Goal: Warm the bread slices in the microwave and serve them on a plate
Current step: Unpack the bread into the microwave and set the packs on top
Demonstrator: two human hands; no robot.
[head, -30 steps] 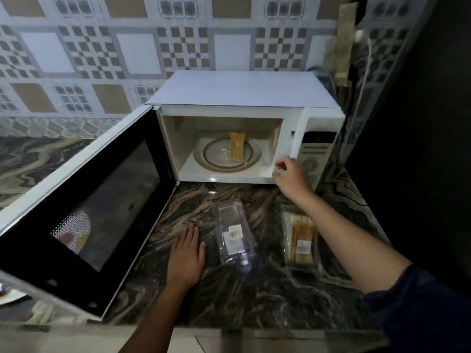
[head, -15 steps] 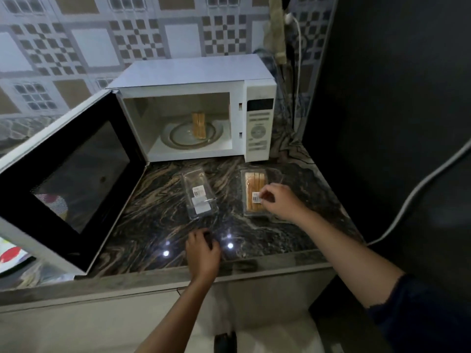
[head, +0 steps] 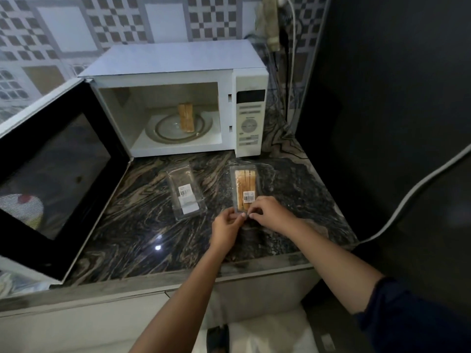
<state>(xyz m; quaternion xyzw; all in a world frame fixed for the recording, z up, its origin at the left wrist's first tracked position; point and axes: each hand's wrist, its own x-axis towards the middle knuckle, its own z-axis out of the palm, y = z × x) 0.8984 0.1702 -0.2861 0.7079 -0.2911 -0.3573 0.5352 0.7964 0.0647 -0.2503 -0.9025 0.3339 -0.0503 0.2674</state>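
A white microwave (head: 178,72) stands at the back of the counter with its door (head: 48,174) swung open to the left. Bread slices (head: 186,117) lie on the glass turntable (head: 163,128) inside. A clear packet of bread slices (head: 245,186) lies on the counter to the right. My left hand (head: 225,229) and my right hand (head: 270,212) meet at the packet's near end, fingertips pinching its edge. An empty clear packet (head: 186,193) with a white label lies to the left of it.
The dark marbled counter (head: 132,225) ends at a front edge just below my hands. A black wall closes in on the right, with a grey cable (head: 418,189) running across it. Cables and a plug hang behind the microwave.
My left hand has moved from the counter's front edge to the full bread packet. Both hands now pinch its near end. A second ago my right hand was at the microwave's opening.
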